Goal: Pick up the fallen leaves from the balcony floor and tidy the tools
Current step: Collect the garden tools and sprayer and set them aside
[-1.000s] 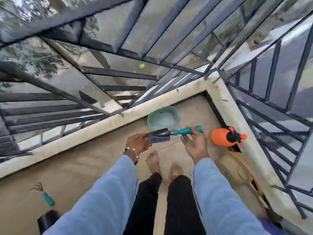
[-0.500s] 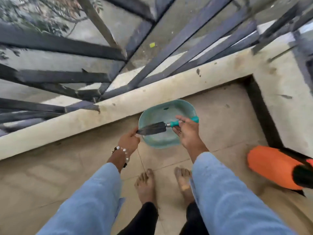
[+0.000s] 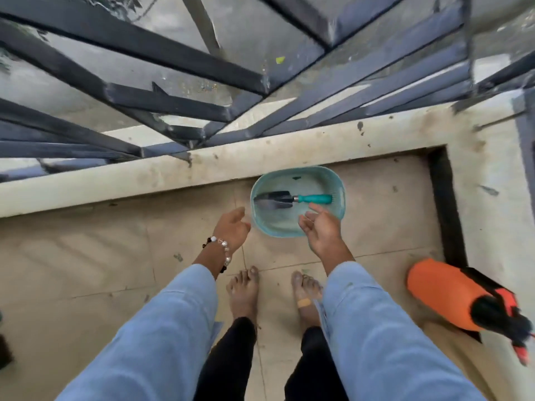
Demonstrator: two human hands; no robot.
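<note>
Teal-handled trowel [image 3: 286, 198] lies flat inside teal basin [image 3: 338, 211]

Soft, even daylight, faint shadows; wide-angle bending and slight blur at edges.

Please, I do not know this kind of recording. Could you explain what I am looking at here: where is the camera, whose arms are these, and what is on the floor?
There is no machine here. A person wears one camera on the head, and it looks forward and down, so you see that person's own arms, legs and bare feet from above. There is only this one view.

The left hand, with a bead bracelet, and the right hand both hover with relaxed fingers and hold nothing.

On the tiled floor stands a green tub, close to the low wall under the railing. Inside the tub lies a trowel with a green handle. The right hand is just over the tub's near edge, not touching the trowel.

At the right lies an orange sprayer on its side.
</note>
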